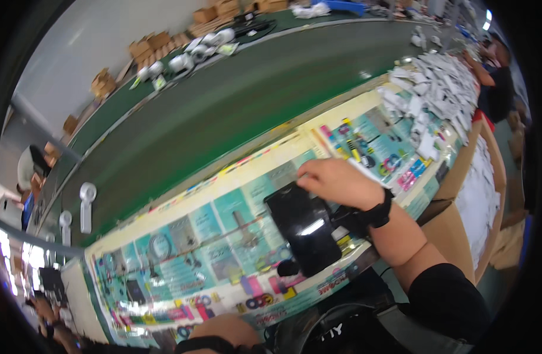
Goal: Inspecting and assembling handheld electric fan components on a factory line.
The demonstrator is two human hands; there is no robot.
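Note:
My right hand [337,182] reaches in from the right, a black band [380,211] round its wrist. Its fingers are curled together at the upper edge of a black glossy rectangular panel [309,227]. Whether they grip that edge or something small is hidden. The panel stands tilted above the table, with a dark bracket-like part by its right side. At the bottom edge, a piece of bare skin with a dark band [229,330] shows, probably my left arm; the left hand itself is out of sight.
A printed sheet [215,236] covers the worktable. Beyond runs a green conveyor [223,124], with white handheld fans [88,206] at left. White pieces are heaped [439,85] at far right, near another person [495,82]. A carton [454,230] of white pieces stands right.

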